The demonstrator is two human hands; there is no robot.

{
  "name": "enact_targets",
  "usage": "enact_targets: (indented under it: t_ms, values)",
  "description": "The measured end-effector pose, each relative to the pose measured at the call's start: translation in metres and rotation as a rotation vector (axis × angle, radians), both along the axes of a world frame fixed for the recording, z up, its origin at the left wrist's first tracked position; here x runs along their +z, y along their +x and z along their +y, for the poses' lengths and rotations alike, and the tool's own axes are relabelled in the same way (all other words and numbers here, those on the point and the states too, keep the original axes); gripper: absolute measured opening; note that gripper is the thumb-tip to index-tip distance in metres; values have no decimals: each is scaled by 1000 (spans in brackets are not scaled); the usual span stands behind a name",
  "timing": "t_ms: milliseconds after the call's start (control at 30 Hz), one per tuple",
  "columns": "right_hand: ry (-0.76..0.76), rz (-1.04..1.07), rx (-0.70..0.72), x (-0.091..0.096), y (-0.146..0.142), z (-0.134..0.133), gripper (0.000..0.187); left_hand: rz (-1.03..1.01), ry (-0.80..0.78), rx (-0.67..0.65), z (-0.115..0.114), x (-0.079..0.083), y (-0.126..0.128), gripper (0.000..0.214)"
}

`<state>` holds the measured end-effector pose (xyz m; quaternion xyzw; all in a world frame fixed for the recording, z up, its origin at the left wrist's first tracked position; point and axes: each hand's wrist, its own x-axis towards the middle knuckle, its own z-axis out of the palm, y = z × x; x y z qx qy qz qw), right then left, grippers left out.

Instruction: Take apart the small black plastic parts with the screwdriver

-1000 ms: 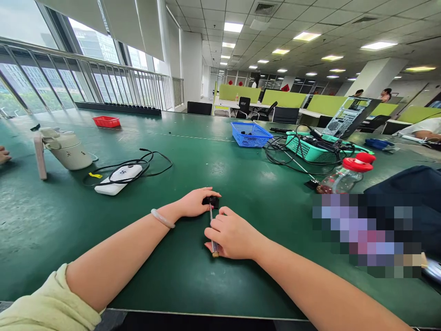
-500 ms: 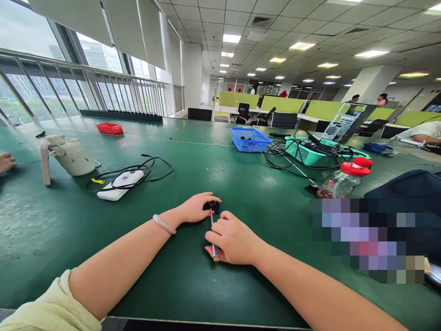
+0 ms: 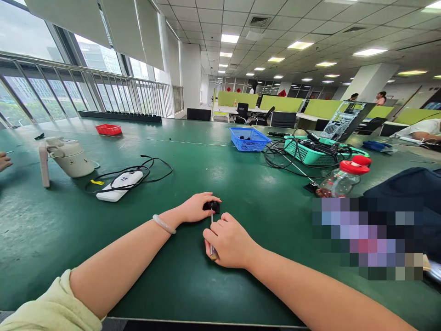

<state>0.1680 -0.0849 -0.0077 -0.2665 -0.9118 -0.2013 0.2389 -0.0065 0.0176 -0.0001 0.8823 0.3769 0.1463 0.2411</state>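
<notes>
A small black part (image 3: pixel 216 208) lies on the green table, with my left hand (image 3: pixel 198 208) closed around it, thumb and fingers on either side. I cannot make out exactly what the part is. My right hand (image 3: pixel 229 242) grips a screwdriver (image 3: pixel 213 253), its fingers wrapped round the handle. The thin metal shaft points away from me, and its tip meets the black part between my left fingers. Much of the handle is hidden by my right fingers.
Left stand a cream jug (image 3: pixel 74 158) and a white power bank (image 3: pixel 119 186) with a black cable. Further off are a red tray (image 3: pixel 108 130), a blue basket (image 3: pixel 250 140) and a green basket (image 3: pixel 299 154) of cables. A red-lidded jar (image 3: pixel 339 181) stands right. Another person's hand (image 3: pixel 4 161) shows far left.
My right hand has turned slightly and closed more tightly round the screwdriver handle, shifting a little left. My left hand and the black part stay in place.
</notes>
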Motion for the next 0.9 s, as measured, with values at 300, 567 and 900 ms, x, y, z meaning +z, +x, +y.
enact_targets:
  t_ms: [300,567,900]
  values:
    - [9,10,-18,-11,-9,6,16,0,-16,14,-1,2,1,46]
    - [22,12,-44,-9,-17,12,25,-55,32,-5,0,0,-1,48]
    - [19,111,40,9,12,23,31,-42,33,-24,1,0,1,44]
